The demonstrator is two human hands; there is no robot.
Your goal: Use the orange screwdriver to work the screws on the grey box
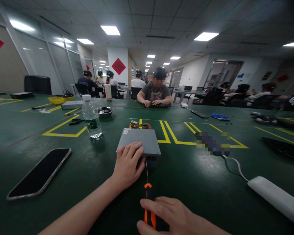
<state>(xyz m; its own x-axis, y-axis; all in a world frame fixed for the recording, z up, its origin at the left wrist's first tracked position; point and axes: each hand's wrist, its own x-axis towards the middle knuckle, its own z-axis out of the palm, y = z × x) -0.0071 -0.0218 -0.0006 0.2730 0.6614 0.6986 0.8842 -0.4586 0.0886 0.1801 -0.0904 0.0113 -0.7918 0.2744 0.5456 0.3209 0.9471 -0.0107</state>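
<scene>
A grey computer power supply (138,138) lies on the green table before me, with coloured cables coming out of its far side. My left hand (127,163) lies over its near left corner, fingers stretched across the top and thumb down by the front face. An orange and black screwdriver (149,192) points away from me, its shaft reaching the near face of the power supply. Whether the tip sits in a screw cannot be made out. My right hand (170,213) holds the screwdriver's handle between thumb and fingers.
A water bottle (91,117) and a phone (40,173) stand and lie on the left. Behind the bottle is a metal bowl (105,112). On the right lies a white power strip (275,195) with a cable. A co-worker (156,89) sits across the table (107,202).
</scene>
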